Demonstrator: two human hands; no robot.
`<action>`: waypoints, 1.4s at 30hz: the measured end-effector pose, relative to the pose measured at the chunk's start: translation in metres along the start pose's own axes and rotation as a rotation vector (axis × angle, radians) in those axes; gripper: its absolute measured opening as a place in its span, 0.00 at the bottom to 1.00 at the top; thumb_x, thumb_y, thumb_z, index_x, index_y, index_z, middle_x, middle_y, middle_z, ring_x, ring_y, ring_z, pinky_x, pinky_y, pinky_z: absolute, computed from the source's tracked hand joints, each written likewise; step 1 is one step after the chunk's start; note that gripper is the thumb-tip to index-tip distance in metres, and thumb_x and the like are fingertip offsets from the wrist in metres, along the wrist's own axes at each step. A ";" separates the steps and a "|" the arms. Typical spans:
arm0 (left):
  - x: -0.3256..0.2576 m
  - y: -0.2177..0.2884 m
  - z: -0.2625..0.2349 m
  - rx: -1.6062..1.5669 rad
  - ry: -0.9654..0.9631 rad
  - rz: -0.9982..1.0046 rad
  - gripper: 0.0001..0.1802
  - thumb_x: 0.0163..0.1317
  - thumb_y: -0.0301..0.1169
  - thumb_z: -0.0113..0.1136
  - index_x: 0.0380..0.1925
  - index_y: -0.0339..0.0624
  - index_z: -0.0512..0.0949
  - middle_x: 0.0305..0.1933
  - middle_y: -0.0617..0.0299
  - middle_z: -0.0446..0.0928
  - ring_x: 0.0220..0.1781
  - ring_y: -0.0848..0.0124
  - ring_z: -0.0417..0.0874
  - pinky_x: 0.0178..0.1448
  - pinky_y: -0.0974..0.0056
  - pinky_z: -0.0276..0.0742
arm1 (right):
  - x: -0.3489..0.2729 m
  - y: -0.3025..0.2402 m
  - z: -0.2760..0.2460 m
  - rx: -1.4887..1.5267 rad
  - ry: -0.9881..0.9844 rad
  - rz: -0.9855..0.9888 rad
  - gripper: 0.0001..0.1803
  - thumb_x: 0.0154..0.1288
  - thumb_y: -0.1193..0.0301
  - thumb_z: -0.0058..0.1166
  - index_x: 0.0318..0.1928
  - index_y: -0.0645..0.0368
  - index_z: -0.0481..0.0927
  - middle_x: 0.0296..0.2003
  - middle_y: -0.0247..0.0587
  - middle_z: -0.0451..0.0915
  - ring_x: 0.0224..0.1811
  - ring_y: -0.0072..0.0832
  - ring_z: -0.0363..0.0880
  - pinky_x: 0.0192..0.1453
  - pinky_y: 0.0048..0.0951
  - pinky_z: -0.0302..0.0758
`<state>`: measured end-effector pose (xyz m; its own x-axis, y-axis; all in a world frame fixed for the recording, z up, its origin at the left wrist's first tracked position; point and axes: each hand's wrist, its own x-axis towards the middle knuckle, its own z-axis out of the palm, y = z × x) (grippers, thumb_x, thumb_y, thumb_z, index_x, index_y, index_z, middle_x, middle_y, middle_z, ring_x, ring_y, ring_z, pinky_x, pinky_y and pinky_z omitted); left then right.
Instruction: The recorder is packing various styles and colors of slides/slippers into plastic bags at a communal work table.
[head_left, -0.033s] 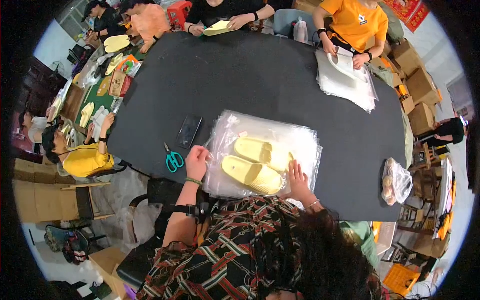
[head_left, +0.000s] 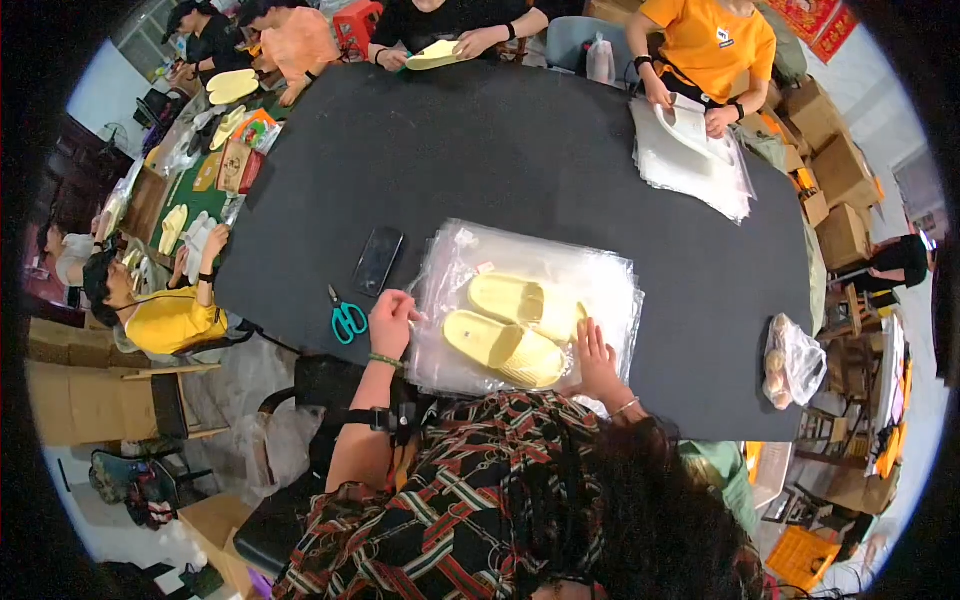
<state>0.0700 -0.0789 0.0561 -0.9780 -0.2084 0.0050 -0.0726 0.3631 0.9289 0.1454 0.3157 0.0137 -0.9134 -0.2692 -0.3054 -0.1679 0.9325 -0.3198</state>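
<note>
Two pale yellow slippers (head_left: 505, 346) (head_left: 515, 300) lie side by side on a stack of clear plastic bags (head_left: 590, 275) on the black table (head_left: 520, 150), near its front edge. My left hand (head_left: 392, 320) pinches the left edge of the top bag, fingers closed on the plastic. My right hand (head_left: 597, 360) rests flat on the bags with its fingers spread, just right of the nearer slipper's end. A green band is on my left wrist and a thin bracelet on my right.
Teal scissors (head_left: 347, 320) and a black phone (head_left: 378, 260) lie left of the bags. A person in orange handles a white bag stack (head_left: 690, 160) at the far right. A clear bag of round items (head_left: 795, 360) sits at the table's right edge. Other people sit around the table.
</note>
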 end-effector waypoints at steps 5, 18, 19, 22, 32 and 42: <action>0.006 0.004 -0.004 -0.233 -0.092 -0.262 0.06 0.66 0.28 0.57 0.36 0.37 0.74 0.20 0.64 0.77 0.22 0.79 0.77 0.26 0.72 0.68 | 0.002 0.001 -0.001 -0.007 -0.023 0.027 0.84 0.17 0.51 0.80 0.74 0.58 0.35 0.74 0.55 0.34 0.77 0.51 0.37 0.69 0.57 0.54; -0.031 -0.021 -0.026 0.292 -0.325 0.038 0.12 0.48 0.30 0.71 0.30 0.37 0.80 0.33 0.58 0.80 0.33 0.69 0.79 0.39 0.65 0.75 | 0.003 0.012 0.007 0.058 -0.021 -0.008 0.87 0.15 0.47 0.79 0.73 0.61 0.32 0.74 0.58 0.31 0.77 0.51 0.32 0.70 0.58 0.49; -0.030 -0.016 -0.028 0.295 -0.257 0.049 0.11 0.48 0.30 0.70 0.29 0.37 0.80 0.32 0.55 0.80 0.32 0.64 0.80 0.39 0.63 0.76 | 0.003 0.012 0.007 0.058 -0.023 -0.008 0.87 0.15 0.47 0.79 0.73 0.61 0.32 0.74 0.58 0.31 0.77 0.51 0.32 0.70 0.58 0.49; -0.020 0.002 -0.047 0.349 -0.223 0.233 0.05 0.47 0.26 0.68 0.25 0.38 0.82 0.36 0.58 0.80 0.42 0.61 0.80 0.46 0.59 0.75 | 0.001 0.015 0.008 0.052 -0.035 0.008 0.87 0.15 0.47 0.79 0.74 0.60 0.33 0.75 0.56 0.32 0.77 0.49 0.33 0.70 0.57 0.49; 0.014 0.012 -0.066 0.072 -0.585 -0.102 0.31 0.54 0.31 0.67 0.59 0.42 0.70 0.59 0.54 0.72 0.58 0.63 0.75 0.63 0.58 0.70 | 0.004 0.011 0.007 -0.004 -0.055 0.016 0.87 0.15 0.46 0.78 0.74 0.58 0.33 0.75 0.53 0.31 0.77 0.49 0.33 0.71 0.57 0.49; 0.055 0.058 -0.003 -0.160 -0.526 -0.261 0.13 0.65 0.37 0.59 0.38 0.36 0.79 0.26 0.63 0.80 0.26 0.76 0.79 0.30 0.73 0.70 | 0.000 0.020 0.013 0.011 -0.020 0.013 0.85 0.18 0.47 0.79 0.74 0.57 0.33 0.75 0.55 0.32 0.77 0.50 0.33 0.71 0.57 0.49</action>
<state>0.0127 -0.0720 0.1109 -0.9000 0.2196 -0.3765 -0.3329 0.2113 0.9190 0.1469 0.3317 -0.0043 -0.9078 -0.2622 -0.3274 -0.1522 0.9332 -0.3254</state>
